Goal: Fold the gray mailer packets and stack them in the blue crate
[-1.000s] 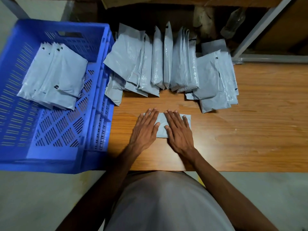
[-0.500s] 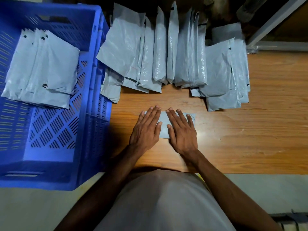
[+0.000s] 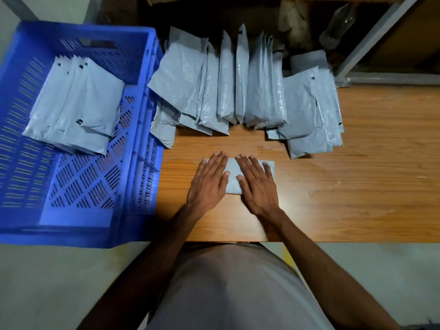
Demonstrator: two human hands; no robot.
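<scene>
Both the left hand [image 3: 207,184] and right hand [image 3: 257,186] lie flat with straight fingers pressing the folded gray mailer packet [image 3: 232,177] onto the wooden table [image 3: 357,186] beside the blue crate [image 3: 133,163], so the slick plastic may spring open once released.

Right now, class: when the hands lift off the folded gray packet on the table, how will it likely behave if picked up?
The folded mailer packet is thin, crinkly film, so probably floppy and light. Left hand and right hand press it flat, suggesting the fold may spring open. Its glossy surface could slide on the wooden table.
</scene>
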